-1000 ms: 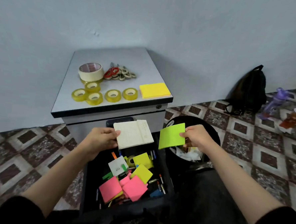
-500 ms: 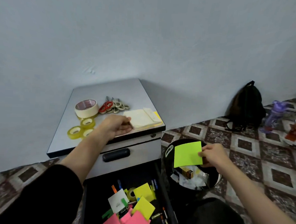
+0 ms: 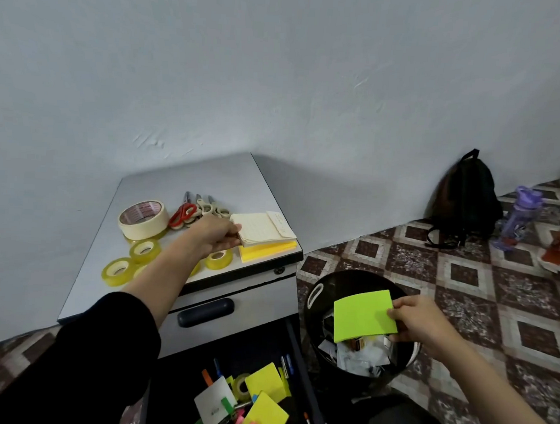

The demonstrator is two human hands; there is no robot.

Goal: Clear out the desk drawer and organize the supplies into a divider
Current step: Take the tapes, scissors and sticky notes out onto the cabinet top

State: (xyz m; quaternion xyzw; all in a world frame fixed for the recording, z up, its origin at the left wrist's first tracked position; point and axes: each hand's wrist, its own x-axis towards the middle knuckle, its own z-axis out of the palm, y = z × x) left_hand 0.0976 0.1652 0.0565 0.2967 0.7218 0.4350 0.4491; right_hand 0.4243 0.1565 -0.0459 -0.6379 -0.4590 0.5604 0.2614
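Head view: the left hand (image 3: 216,237) reaches over the cabinet top (image 3: 215,178) with its fingers curled round the left edge of a cream notepad (image 3: 261,228). The notepad lies on a yellow sticky pad (image 3: 266,252) at the front right corner of the top. Left of that hand stand a masking tape roll (image 3: 143,220) and several clear tape rolls (image 3: 117,270); the scissors (image 3: 187,212) lie behind it. The right hand (image 3: 419,322) pinches a green sticky pad (image 3: 364,315) by its right edge, thumb on top, and holds it over the black waste bin (image 3: 350,275), which contains paper scraps. The open drawer (image 3: 301,373) sits below the cabinet front, just left of the bin, and contains loose sticky notes (image 3: 266,379), pens and a small tape roll. A backpack (image 3: 466,200) leans against the wall, with a purple bottle (image 3: 521,213) near it.
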